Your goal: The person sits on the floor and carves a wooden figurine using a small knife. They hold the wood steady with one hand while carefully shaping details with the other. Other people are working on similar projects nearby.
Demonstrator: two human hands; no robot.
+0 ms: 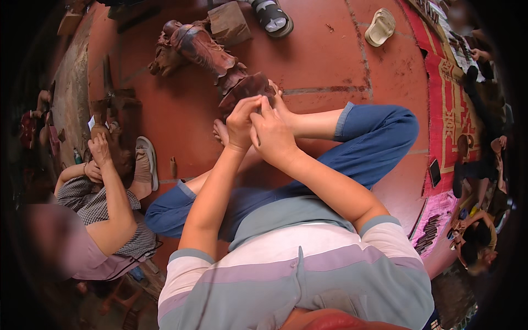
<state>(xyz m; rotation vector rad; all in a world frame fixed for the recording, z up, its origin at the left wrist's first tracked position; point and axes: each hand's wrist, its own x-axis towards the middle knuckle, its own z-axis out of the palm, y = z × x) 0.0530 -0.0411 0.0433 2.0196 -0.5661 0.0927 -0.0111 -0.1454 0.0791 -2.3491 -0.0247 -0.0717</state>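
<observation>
A dark reddish-brown carved wooden figure lies on the floor in front of me, its wide flared base toward my hands. My left hand is closed at the near edge of that base, fingers bent and pressed together. Right beside it, my right hand is also closed, and its fingertips meet those of the left. Whatever the two hands pinch between them is hidden or too small to make out. My bare feet rest close by the base, one on each side of my hands.
A wooden block touches the figure's far side. At left a person sits working on another carving. A sandal lies on the tiled floor. Along the right run a red patterned mat with a phone and a pink cloth with several tools.
</observation>
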